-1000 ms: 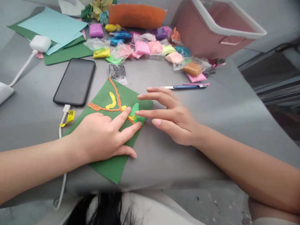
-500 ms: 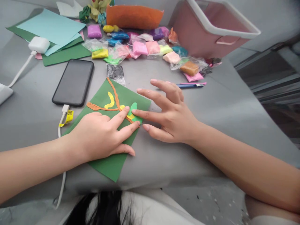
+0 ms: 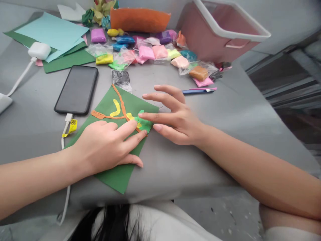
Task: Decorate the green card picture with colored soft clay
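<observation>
Lying between the partly spread left grip (image 3: 109, 144) and splayed right grip (image 3: 179, 120), touching both: green clay (image 3: 145, 124) on green paper (image 3: 114, 180).

Green paper (image 3: 112, 182) askew on the bench (image 3: 233, 110), forked orange clay strips (image 3: 122, 103), curved yellow clay (image 3: 117, 108), bright-green clay (image 3: 145, 125) near paper's right edge

On our grey desk (image 3: 250, 113) we count: one green sheet (image 3: 116, 179); one black phone (image 3: 76, 89); assorted bagged packets (image 3: 146, 53); one slim blue tool (image 3: 195, 92); one white-rimmed pink bin (image 3: 208, 42); layered coloured papers (image 3: 50, 31).
</observation>
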Available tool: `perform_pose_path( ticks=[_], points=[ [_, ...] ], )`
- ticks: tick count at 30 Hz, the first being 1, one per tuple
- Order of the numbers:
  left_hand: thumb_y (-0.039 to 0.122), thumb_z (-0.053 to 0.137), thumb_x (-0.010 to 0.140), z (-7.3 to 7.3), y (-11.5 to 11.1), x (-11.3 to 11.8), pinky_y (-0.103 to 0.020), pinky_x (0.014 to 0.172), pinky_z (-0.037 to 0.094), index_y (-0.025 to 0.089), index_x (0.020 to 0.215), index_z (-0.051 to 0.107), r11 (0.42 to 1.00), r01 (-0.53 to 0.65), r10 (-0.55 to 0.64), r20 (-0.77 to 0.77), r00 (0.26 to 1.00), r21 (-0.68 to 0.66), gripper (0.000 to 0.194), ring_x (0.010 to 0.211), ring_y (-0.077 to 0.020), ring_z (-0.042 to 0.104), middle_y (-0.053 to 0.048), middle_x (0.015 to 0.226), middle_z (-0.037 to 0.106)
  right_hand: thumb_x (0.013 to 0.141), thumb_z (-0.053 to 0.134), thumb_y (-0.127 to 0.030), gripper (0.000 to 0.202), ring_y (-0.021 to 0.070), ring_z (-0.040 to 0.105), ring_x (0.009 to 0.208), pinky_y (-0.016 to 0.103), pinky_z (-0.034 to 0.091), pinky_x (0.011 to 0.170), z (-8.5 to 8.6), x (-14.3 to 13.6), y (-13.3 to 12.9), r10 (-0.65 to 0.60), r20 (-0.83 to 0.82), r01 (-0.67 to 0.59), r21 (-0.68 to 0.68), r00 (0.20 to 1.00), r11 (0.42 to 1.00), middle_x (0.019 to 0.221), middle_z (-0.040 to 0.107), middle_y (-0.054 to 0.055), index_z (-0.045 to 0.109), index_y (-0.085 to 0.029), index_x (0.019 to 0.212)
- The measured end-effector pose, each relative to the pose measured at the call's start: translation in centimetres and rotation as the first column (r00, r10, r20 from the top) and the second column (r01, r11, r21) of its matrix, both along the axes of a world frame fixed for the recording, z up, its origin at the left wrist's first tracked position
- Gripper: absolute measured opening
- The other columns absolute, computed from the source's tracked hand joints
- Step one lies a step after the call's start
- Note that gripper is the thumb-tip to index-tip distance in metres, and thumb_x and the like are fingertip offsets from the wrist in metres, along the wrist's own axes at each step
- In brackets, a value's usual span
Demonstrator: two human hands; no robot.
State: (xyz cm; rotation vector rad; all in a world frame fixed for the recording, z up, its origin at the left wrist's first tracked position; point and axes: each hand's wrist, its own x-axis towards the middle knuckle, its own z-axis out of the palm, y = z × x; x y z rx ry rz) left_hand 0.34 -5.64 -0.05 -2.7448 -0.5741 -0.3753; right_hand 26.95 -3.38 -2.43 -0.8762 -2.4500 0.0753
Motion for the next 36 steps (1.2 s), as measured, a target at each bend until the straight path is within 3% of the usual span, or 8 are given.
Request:
perform_pose_path(
  ticks=[4, 9, 23, 36],
  points=[
    [0.072, 0.04, 0.097, 0.0, 0.0, 0.1, -0.032, 0.048, 0.04, 0.019, 0.123, 0.071, 0.999, 0.021, -0.022, 0.015, 1.0, 0.027, 0.067, 0.059, -0.0165, 0.067, -0.01, 0.111, 0.078, 0.098, 0.048, -0.045, 0.035, 0.0316, 0.032, 0.149, 0.055, 0.026, 0.125, -0.1, -0.2, 0.1, 0.02, 0.038, -0.019, -0.023, 0.999, 1.0, 0.154, 0.049, -0.002, 0.075, -0.04, 0.119],
    [0.07, 0.045, 0.096, 0.0, 0.0, 0.1, -0.032, 0.048, 0.041, 0.015, 0.117, 0.071, 0.998, 0.043, -0.044, 0.016, 0.999, 0.034, 0.065, 0.057, -0.0168, 0.066, -0.012, 0.106, 0.077, 0.099, 0.045, -0.042, 0.036, 0.0344, 0.031, 0.149, 0.062, 0.024, 0.122, -0.4, -0.5, 0.0, -0.041, 0.029, 0.042, -0.046, 0.999, 0.998, 0.154, 0.049, -0.001, 0.077, -0.04, 0.116],
    [0.07, 0.038, 0.098, 0.1, -0.1, 0.3, -0.033, 0.046, 0.038, 0.015, 0.115, 0.072, 0.999, 0.03, -0.03, -0.006, 1.0, 0.019, 0.067, 0.052, -0.0162, 0.064, -0.011, 0.099, 0.076, 0.098, 0.047, -0.042, 0.037, 0.0389, 0.035, 0.148, 0.064, 0.027, 0.122, -0.5, -1.3, 0.6, -0.121, 0.004, 0.121, -0.06, 0.993, 0.991, 0.146, 0.056, 0.002, 0.082, -0.034, 0.097],
    [0.07, 0.036, 0.099, 0.1, -0.2, 0.3, -0.031, 0.048, 0.038, 0.016, 0.118, 0.072, 1.0, 0.011, -0.011, -0.023, 1.0, 0.027, 0.067, 0.054, -0.0162, 0.066, -0.011, 0.102, 0.077, 0.099, 0.046, -0.043, 0.035, 0.0385, 0.034, 0.149, 0.065, 0.025, 0.122, -0.9, -1.0, 1.2, -0.158, 0.006, 0.158, -0.032, 0.987, 0.987, 0.148, 0.056, -0.002, 0.08, -0.038, 0.107]
  ],
)
